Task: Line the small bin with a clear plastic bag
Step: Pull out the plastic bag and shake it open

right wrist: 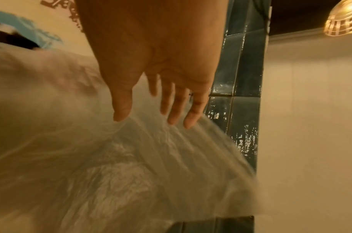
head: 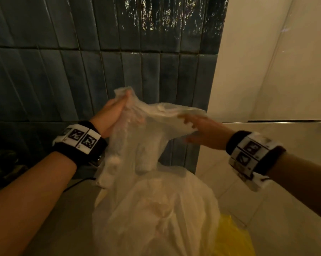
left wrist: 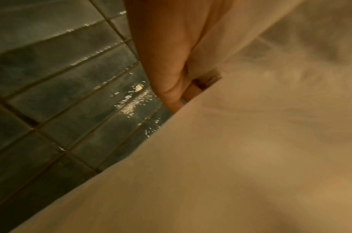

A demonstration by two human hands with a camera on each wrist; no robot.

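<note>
Bag mouth is what the next move turns on. Clear plastic bag hangs in the air in front of the tiled wall, long axis running from the raised top edge at 12 o'clock down toward 6 o'clock, where it drapes over a pale heap of more plastic. Left hand is curled round and grips the top edge at the bag's 10 o'clock corner; left wrist view shows curled fingers closed on film. Right hand sits at the bag's 3 o'clock, fingers straight and spread, tips only touching the film, nothing pinched. Top edge runs roughly 9-to-3 between the hands. Right hand looks nearer the loose open edge, so it likely takes the far lip. Small bin is not clearly visible; possibly under the heap, cannot tell. Yellow bag lies at 5 o'clock on the floor.
</note>
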